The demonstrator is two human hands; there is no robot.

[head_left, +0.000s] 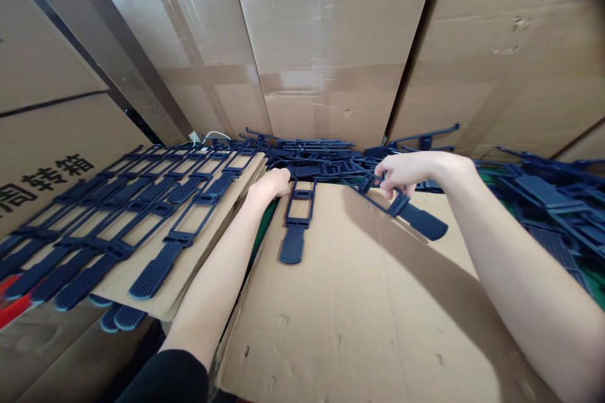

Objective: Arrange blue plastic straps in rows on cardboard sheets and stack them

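Note:
My right hand (399, 175) is closed on a dark blue plastic frame piece (423, 220), which it holds tilted above the right part of a cardboard sheet (359, 302). Another dark blue frame piece (293, 245) lies flat near the sheet's upper left corner. At the upper end of that piece is my left hand (274, 182), its fingers curled together; what they grip, if anything, is hidden. Behind both hands spreads a heap of similar dark blue parts (321, 154).
Several frame pieces lie in overlapping rows on a cardboard stack (182, 293) at the left. More dark parts (553, 208) are piled at the right. Tall cardboard boxes (331, 38) stand along the back, with another box (51, 145) at the far left.

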